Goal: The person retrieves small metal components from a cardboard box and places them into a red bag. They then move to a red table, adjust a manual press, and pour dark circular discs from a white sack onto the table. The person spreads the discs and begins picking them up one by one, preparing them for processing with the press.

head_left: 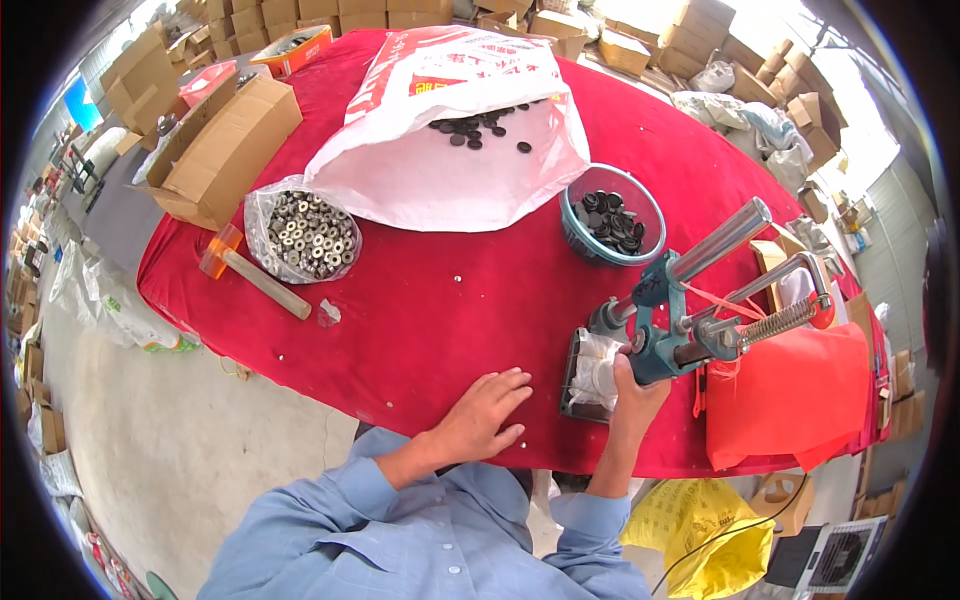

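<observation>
My left hand (pixel 483 416) lies on the red tablecloth (pixel 430 330) near the front edge, fingers stretched out, holding nothing. At the teal hand press (pixel 655 345), my right hand (pixel 636 400) has its fingers curled in under the press head. What they pinch there, if anything, is hidden. Beside these fingers, the press's dark base plate (pixel 577 408) carries a pad wrapped in white plastic (pixel 596 372). Behind the press stands a blue-rimmed plastic basket (pixel 588 247) of black round discs (pixel 610 222). More black discs (pixel 468 130) lie in the mouth of a white woven sack (pixel 430 195).
To the left are a clear bag of metal ring-shaped parts (pixel 303 235) and an orange-headed mallet (pixel 265 282). A long cardboard box (pixel 232 150) stands behind them. Red fabric (pixel 790 395) lies right of the press, whose metal lever (pixel 725 238) leans up and right.
</observation>
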The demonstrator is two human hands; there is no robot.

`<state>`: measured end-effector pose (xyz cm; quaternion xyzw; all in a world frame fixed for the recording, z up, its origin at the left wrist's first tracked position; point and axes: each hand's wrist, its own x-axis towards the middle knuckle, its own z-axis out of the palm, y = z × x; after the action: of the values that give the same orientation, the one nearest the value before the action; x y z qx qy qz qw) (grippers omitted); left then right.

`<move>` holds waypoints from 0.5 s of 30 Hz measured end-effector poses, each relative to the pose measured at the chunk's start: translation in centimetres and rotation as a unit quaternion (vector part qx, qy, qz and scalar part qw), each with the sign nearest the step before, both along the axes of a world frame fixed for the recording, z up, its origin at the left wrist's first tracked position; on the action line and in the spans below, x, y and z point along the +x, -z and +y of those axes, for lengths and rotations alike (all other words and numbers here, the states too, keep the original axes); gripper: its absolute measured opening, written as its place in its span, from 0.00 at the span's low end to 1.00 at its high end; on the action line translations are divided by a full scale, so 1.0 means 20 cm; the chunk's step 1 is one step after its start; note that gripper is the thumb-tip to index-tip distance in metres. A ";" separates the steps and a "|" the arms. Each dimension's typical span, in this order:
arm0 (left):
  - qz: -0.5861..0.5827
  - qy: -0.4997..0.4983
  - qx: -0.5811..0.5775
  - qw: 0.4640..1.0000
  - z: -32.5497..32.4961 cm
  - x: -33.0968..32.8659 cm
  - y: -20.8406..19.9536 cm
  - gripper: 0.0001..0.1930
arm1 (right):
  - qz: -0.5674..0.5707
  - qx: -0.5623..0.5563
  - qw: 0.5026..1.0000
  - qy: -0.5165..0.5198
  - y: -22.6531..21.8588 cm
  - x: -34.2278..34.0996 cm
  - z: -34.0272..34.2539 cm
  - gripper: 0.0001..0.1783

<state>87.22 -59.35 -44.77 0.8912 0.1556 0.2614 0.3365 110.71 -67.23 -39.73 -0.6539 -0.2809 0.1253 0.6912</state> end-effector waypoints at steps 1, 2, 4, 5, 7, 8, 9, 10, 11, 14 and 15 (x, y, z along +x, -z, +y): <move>0.003 -0.035 0.018 0.999 0.06 -0.02 -0.04 0.31 | -0.044 -0.012 0.999 0.016 -0.01 -0.02 -0.03 0.23; 0.008 -0.070 0.036 0.997 0.17 -0.05 -0.13 0.31 | -0.087 -0.024 0.995 0.034 -0.02 -0.06 -0.06 0.24; -0.014 -0.190 0.163 0.968 0.50 -0.06 -0.37 0.31 | -0.193 -0.069 0.973 0.108 -0.03 -0.16 -0.16 0.25; -0.031 -0.241 0.221 0.945 0.70 -0.05 -0.43 0.34 | -0.260 -0.101 0.947 0.159 -0.06 -0.25 -0.24 0.25; 0.031 -0.350 0.315 0.881 1.08 0.01 -0.55 0.42 | -0.290 -0.110 0.936 0.166 -0.03 -0.40 -0.33 0.24; 0.027 -0.365 0.373 0.852 1.27 0.06 -0.61 0.43 | -0.257 -0.095 0.953 0.127 -0.01 -0.49 -0.35 0.21; 0.024 -0.374 0.434 0.819 1.44 0.12 -0.66 0.44 | -0.223 -0.106 0.968 0.043 -0.09 -0.58 -0.27 0.22; 0.049 -0.371 0.466 0.802 1.60 0.16 -0.69 0.43 | -0.166 -0.121 0.978 -0.028 -0.17 -0.65 -0.14 0.22; 0.071 -0.367 0.496 0.784 1.72 0.20 -0.74 0.41 | -0.225 -0.118 0.964 -0.082 -0.18 -0.67 0.01 0.24; 0.112 -0.332 0.483 0.803 2.04 0.21 -0.82 0.20 | -0.345 -0.080 0.920 -0.172 -0.20 -0.73 0.56 0.32; 0.085 -0.312 0.471 0.821 2.10 0.23 -0.86 0.15 | -0.371 -0.083 0.909 -0.172 -0.14 -0.72 0.75 0.34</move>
<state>91.83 -17.37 -27.55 0.8637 0.3110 0.3168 -0.2385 96.28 -52.21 -36.92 -0.6497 -0.6139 0.0135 0.4481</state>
